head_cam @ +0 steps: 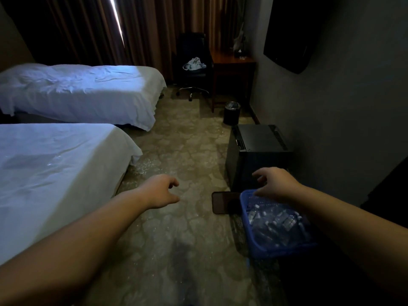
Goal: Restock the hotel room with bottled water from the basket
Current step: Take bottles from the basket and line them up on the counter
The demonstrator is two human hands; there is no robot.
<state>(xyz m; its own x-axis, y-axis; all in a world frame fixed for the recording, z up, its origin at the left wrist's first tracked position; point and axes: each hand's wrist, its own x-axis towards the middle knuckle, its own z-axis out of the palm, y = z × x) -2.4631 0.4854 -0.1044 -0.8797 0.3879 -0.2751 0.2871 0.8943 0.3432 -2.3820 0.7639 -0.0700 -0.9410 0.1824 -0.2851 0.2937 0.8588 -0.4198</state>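
A blue plastic basket [247, 230] sits on the carpet at the lower right, packed with several clear water bottles [276, 224] lying on their sides. My right hand [273, 183] hovers above the basket's far edge, fingers spread and holding nothing. My left hand [161, 191] is stretched out over the carpet to the left of the basket, fingers loosely curled and empty.
A dark phone [225, 203] lies on the floor touching the basket's left side. A black mini fridge [256, 151] stands just beyond it against the wall. Two white beds [55, 173] fill the left; a bin [231, 112], desk [231, 62] and chair [193, 62] stand at the back.
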